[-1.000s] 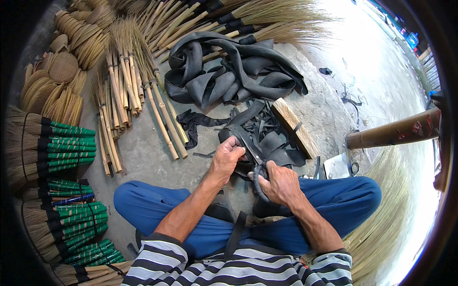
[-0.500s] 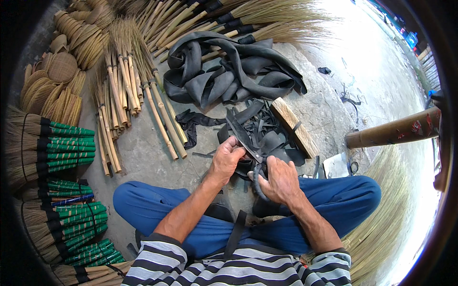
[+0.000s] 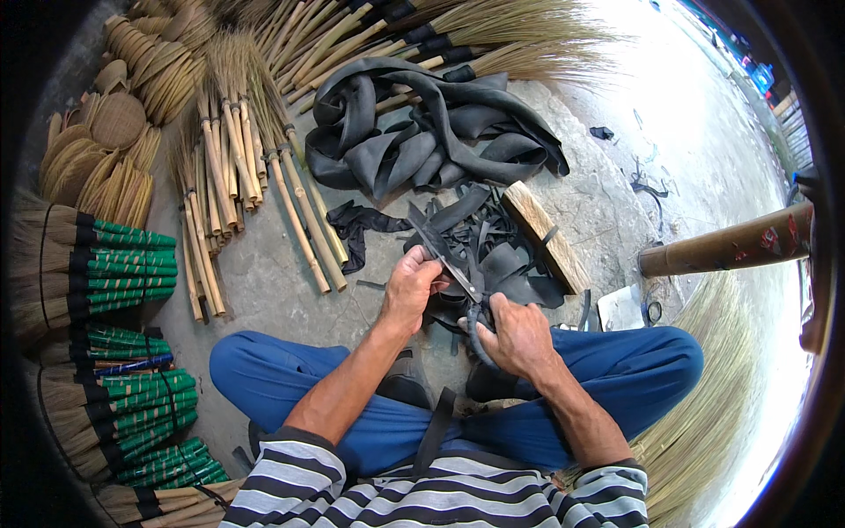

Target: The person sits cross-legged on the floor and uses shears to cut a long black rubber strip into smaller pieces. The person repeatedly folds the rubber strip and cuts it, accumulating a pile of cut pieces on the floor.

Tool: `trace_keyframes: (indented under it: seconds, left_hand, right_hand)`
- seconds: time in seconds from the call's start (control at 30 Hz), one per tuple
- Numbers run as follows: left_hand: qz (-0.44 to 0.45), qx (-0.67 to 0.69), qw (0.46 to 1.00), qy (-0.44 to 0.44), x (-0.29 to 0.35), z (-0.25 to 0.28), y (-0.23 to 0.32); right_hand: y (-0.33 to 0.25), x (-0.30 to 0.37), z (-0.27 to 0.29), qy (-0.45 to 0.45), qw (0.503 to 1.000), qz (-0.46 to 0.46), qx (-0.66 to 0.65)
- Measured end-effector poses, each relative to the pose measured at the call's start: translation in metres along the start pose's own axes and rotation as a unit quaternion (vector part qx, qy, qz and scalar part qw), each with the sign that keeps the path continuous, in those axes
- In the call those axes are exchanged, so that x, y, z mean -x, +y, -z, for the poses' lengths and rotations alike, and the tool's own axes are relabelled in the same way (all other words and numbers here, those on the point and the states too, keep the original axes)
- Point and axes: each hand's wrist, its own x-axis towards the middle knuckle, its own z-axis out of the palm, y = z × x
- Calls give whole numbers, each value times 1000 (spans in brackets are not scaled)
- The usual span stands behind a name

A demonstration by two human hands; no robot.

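Note:
My right hand (image 3: 519,336) is wrapped round the dark, looped handles of a large pair of scissors (image 3: 473,291). The scissors point up and to the left, away from my body. Beside the blades, my left hand (image 3: 408,290) is closed in a pinch on a strip of black rubber (image 3: 426,231), partly hidden by the fingers and blades. Just beyond both hands lies a heap of cut rubber strips (image 3: 493,231), some narrow and some wide.
A wooden block (image 3: 546,238) borders the rubber scraps. Farther off lies a big tangle of black rubber sheet (image 3: 431,132). Bamboo-handled brooms (image 3: 224,158) and green-wrapped brooms (image 3: 132,264) fill the left. A brown pole (image 3: 726,239) juts in from the right.
My left hand has shifted slightly left, and its fingers have moved a little. The strip and blades tilt a bit more leftward. My right hand keeps its grip on the scissors.

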Motion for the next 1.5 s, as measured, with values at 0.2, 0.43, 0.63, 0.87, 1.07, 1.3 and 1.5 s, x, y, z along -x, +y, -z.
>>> trace_keyframes:
  seconds: [0.2,0.43,0.63,0.87,1.07,1.3,1.5]
  left_hand:
    - [-11,-55,995,-84,8,-6,1]
    - [17,-38,999,-33,6,-4,2]
    - [-5,-29,1000,0,5,-5,0]
    - [9,-27,999,-46,12,-10,-1]
    - [51,-17,998,-28,12,-9,-2]
    - [28,15,999,36,-1,-1,2]
    - [7,-32,998,-46,11,-10,-2]
  right_hand:
    - [2,2,1,48,999,21,8]
    - [-2,1,5,-56,998,-41,-11]
    - [4,1,-6,31,999,20,17]
    - [0,3,1,2,1000,-4,-4]
    - [-6,4,5,-36,998,-38,-20]
    - [-3,3,-4,-27,999,-21,-4]
    - [0,2,-1,37,999,1,22]
